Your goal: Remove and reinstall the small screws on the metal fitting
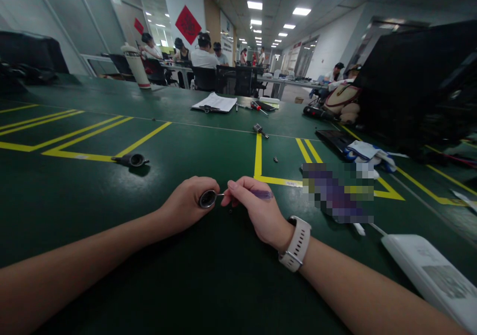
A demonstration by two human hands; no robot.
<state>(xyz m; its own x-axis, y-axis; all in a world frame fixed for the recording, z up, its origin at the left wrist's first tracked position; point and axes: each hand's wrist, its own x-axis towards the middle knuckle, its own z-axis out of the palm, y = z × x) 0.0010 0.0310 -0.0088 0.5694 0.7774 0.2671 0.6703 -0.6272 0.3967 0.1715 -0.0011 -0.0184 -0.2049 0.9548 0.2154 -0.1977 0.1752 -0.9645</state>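
Note:
My left hand (188, 201) is wrapped round a dark cylindrical part (207, 199), whose open, metal-rimmed round end faces me. Between the thumb and fingers of my right hand (259, 210) is a small screwdriver with a see-through purple handle (264, 194). Its thin shaft points left and reaches the side of the cylindrical part; the contact at the tip is hidden. A tiny dark piece (230, 210) shows just below my right fingertips. Farther left lies a black, hollow housing (134, 160) with a round opening. Beyond my hands are a metal part with a shaft (260, 130) and a small metal piece (276, 159).
Yellow tape (258, 156) marks the green table. A clipboard with papers (215, 102), a red-handled screwdriver (256, 106) and a tumbler (137, 66) stand farther back. At right are a blurred purple item (333, 193), gloves (368, 153) and a white box with a cord (428, 270). People sit beyond.

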